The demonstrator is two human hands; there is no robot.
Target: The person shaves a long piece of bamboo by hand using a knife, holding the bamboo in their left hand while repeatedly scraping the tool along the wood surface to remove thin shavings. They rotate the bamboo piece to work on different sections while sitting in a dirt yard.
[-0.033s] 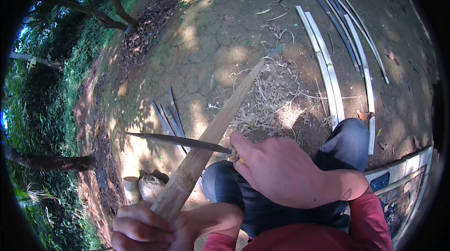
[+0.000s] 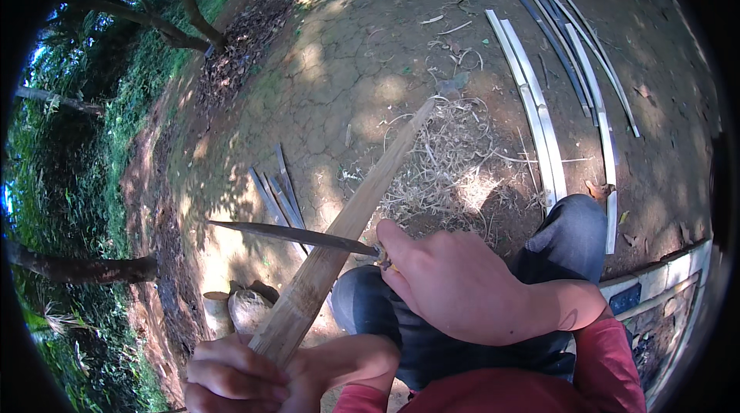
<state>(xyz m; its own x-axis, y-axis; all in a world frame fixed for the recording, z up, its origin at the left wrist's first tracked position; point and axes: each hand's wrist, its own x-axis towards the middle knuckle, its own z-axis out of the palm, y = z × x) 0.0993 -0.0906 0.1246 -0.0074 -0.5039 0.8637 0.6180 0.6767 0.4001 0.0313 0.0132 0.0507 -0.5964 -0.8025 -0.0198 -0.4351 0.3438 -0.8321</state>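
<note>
My left hand [image 2: 237, 377] is closed around the near end of a long, pale wooden stick [image 2: 348, 220], which looks like split bamboo or wood. The stick slants away to the upper right, its narrow far end over a heap of shavings [image 2: 451, 162]. In my right hand [image 2: 466, 282], fingers wrapped round a mostly hidden handle, is a long-bladed knife [image 2: 289, 235]. Its dark blade lies across the stick's middle, pointing left and tapering to a tip. Blade and stick appear to touch.
Long pale strips [image 2: 532, 105] and darker strips [image 2: 547, 35] lie on the ground at the right. A few short strips [image 2: 281, 197] rest left of the stick. Cut log pieces [image 2: 247, 310] stand near my left knee. A pale frame [image 2: 663, 290] is at the lower right.
Almost nothing differs. The knife blade has shifted very slightly, with a tiny move of my right hand; the stick and my left hand stay in place.
</note>
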